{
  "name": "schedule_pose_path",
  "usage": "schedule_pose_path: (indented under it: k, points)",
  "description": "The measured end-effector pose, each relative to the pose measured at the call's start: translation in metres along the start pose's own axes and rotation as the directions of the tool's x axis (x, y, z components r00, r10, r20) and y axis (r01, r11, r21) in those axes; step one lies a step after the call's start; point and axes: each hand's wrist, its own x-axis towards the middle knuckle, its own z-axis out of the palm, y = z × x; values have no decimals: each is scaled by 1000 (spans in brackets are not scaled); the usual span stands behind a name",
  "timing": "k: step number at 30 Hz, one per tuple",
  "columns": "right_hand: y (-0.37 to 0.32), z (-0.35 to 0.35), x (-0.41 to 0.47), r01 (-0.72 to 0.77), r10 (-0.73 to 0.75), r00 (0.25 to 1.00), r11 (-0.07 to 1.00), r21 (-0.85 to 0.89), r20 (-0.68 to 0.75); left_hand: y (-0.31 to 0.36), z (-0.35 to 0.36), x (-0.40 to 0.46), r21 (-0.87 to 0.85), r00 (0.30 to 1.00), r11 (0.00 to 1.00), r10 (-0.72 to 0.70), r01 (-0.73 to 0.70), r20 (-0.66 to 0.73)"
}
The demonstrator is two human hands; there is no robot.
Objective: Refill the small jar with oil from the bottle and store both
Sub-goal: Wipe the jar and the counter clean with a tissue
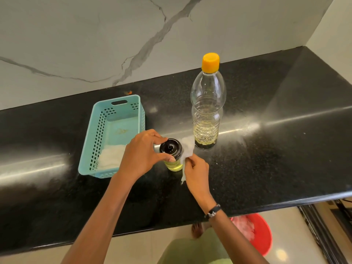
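A small glass jar (173,164) with yellow oil and a black lid (170,147) stands on the black counter (266,159). My left hand (142,154) grips the jar around its lid. My right hand (196,173) holds a white tissue (187,149) pressed against the jar's right side. Just behind and to the right stands the clear plastic oil bottle (207,111), upright, with its yellow cap (210,61) on and oil filling its lower part.
A light blue plastic basket (95,134) lies left of the jar, with white tissue (112,156) in its near end. The marble wall (95,44) runs behind the counter. A red bucket (261,233) sits on the floor below the counter's front edge.
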Motion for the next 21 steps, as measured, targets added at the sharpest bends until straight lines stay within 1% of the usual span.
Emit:
schedule_pose_path:
  k: [3, 5, 7, 9, 11, 12, 15, 18, 19, 21]
  points:
    - [11, -5, -8, -64, 66, 998, 993, -103, 22, 0, 0, -5, -37, 1000, 999, -5, 6, 9]
    - [7, -8, -18, -72, 74, 997, 995, -62, 27, 0, 2, -8, -62, 1000, 998, -4, 4, 12]
    - [-2, -8, -29, -47, 45, 998, 998, 53, 40, 0, 4, -11, -85, 1000, 996, 3, -2, 11]
    - [-11, -5, -38, -49, 41, 998, 973, 224, 38, -1, 6, -11, -96, 1000, 995, 9, -8, 12]
    - [-14, -1, -38, -115, 108, 993, 927, 358, 38, -2, 7, -10, -97, 1000, 995, 13, -11, 15]
    - [-13, 0, -34, -141, 138, 990, 916, 375, 37, -3, 7, -10, -96, 1000, 995, 12, -10, 17]
    - [3, 0, -20, -135, 136, 991, 962, 236, 13, -2, 6, -9, -110, 999, 994, 18, -15, 29]
    - [18, -4, -21, -120, 124, 992, 987, 108, -28, -2, 6, -9, -134, 999, 991, 16, -10, 42]
    - [19, -7, -26, -117, 121, 992, 989, 87, -42, -2, 6, -8, -142, 999, 990, 18, -11, 48]
    - [13, -10, -36, -101, 109, 992, 988, 116, -67, 1, 5, -7, -154, 998, 988, 22, -12, 66]
